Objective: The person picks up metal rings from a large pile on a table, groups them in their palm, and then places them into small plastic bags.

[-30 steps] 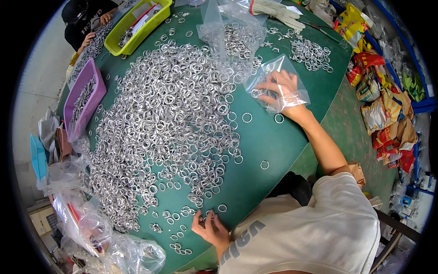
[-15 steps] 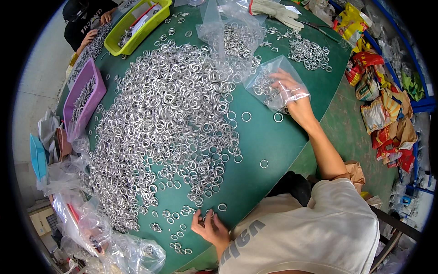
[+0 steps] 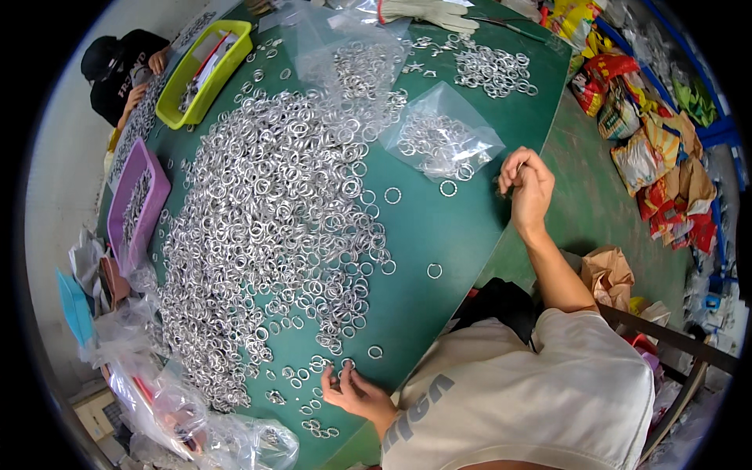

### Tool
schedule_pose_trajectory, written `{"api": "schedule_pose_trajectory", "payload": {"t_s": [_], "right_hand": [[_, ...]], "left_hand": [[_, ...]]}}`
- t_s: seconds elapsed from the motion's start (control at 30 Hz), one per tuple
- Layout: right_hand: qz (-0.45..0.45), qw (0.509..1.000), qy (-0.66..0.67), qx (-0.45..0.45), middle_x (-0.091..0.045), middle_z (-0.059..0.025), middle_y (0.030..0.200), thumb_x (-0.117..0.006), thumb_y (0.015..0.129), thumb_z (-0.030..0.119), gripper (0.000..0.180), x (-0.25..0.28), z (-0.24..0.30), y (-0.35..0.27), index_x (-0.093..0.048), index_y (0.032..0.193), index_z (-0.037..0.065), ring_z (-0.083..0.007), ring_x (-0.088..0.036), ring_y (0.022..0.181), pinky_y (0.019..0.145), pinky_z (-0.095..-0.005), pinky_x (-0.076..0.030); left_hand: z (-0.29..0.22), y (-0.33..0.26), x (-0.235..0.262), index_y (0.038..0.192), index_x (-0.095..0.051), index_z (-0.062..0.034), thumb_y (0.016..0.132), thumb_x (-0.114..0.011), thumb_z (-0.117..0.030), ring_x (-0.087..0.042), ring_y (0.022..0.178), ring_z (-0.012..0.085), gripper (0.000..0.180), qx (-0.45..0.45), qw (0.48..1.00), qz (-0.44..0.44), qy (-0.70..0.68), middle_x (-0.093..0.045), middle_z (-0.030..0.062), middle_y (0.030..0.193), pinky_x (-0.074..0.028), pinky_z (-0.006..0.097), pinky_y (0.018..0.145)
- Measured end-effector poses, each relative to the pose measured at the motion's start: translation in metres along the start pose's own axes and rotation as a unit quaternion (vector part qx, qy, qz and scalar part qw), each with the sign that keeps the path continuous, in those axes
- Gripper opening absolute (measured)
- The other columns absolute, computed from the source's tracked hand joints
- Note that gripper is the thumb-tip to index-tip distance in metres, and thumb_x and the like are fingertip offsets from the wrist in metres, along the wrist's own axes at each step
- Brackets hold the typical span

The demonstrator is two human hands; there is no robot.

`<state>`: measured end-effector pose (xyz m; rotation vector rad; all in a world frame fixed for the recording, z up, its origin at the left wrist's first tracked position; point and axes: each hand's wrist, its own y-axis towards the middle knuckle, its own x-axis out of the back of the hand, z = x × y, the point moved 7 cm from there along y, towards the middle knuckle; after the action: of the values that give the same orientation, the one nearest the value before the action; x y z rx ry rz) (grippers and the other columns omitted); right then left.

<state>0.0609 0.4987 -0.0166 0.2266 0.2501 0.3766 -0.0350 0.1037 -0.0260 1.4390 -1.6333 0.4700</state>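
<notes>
A wide heap of silver metal rings point(image 3: 274, 180) covers much of the green table. At the near edge, my left hand point(image 3: 359, 398) rests with its fingers apart, a fingertip against a small ring point(image 3: 347, 363); whether it grips that ring is hard to see. My right hand point(image 3: 529, 188) hovers by the table's right edge, fingers loosely bent and nothing visible in them. To its left lies a clear plastic bag point(image 3: 478, 141) with rings inside, apart from the hand. Single rings point(image 3: 448, 188) lie around the bag.
Behind stand a yellow-green basket point(image 3: 176, 117) and a purple basket point(image 3: 160, 188). A larger clear bag point(image 3: 313, 59), a glove point(image 3: 431, 12) and a smaller ring pile point(image 3: 493, 70) lie at the far side. A co-worker point(image 3: 117, 70) sits at far left. Colourful sacks point(image 3: 638, 157) line the right.
My right hand has come out of the clear bag and moved right, leaving the bag on the table. My left hand stays by the loose rings. The whole view has shifted slightly.
</notes>
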Motion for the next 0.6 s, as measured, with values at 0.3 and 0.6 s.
{"api": "schedule_pose_trajectory", "payload": {"t_s": [0.3,0.6], "right_hand": [[0.021,0.979,-0.113,-0.170,-0.040,0.0003,0.057,-0.050,0.081,0.014,0.014,0.038,-0.020,0.019,-0.053,0.083,0.000,-0.0089,-0.038,0.049,0.041,-0.0238,-0.029],[0.177,0.903,-0.390,0.036,-0.051,-0.0236,0.062,-0.054,0.082,0.018,0.026,-0.029,0.005,0.042,-0.056,0.073,-0.007,-0.0373,-0.053,0.057,0.054,-0.0408,-0.040]], "left_hand": [[-0.164,0.069,-0.042,0.116,-0.048,-0.0008,0.075,-0.064,-0.005,-0.045,0.100,0.0324,0.045,-0.312,0.931,0.147,-0.118,-0.047,0.0183,0.113,-0.036,0.040,0.083],[-0.216,0.147,-0.178,0.099,-0.054,0.0034,0.075,-0.061,-0.006,-0.059,0.075,0.0315,0.027,-0.185,0.951,0.199,-0.147,-0.058,0.0181,0.082,-0.045,0.040,0.065]]}}
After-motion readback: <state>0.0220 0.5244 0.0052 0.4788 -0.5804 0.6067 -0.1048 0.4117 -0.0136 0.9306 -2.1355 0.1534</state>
